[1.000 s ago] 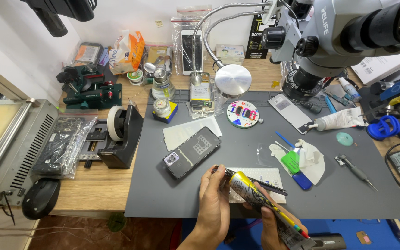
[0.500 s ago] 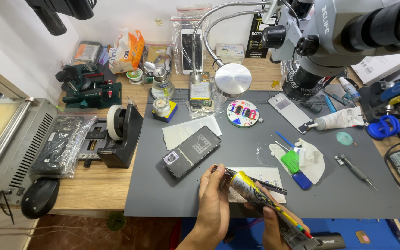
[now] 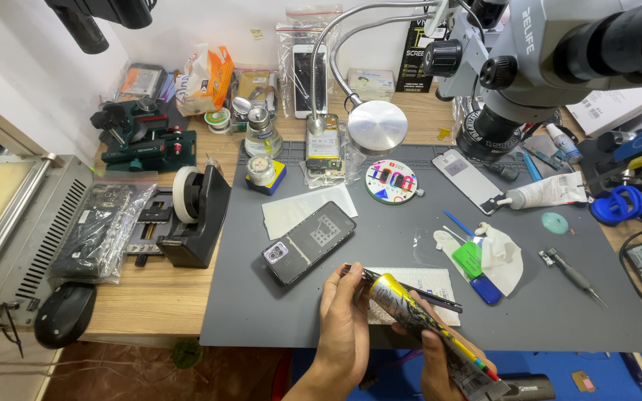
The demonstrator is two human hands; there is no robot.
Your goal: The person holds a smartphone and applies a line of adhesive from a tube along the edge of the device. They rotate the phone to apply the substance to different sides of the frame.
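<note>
Head view: both hands grasp items at the bench's near edge, left hand point(image 3: 347, 327) a thin dark frame point(image 3: 410, 291), right hand point(image 3: 447, 364) a glue tube point(image 3: 417, 319); no glue bead visible yet.

Phone point(image 3: 309, 243) lies on the mat point(image 3: 410, 327) — tape dispenser point(image 3: 198, 215) left, perhaps off it.

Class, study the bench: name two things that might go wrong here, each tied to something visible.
1. The right hand squeezes the glue tube against the thin black frame held by the left hand; glue may smear onto fingers.
2. The phone lies close by, so drips could reach it.
</note>
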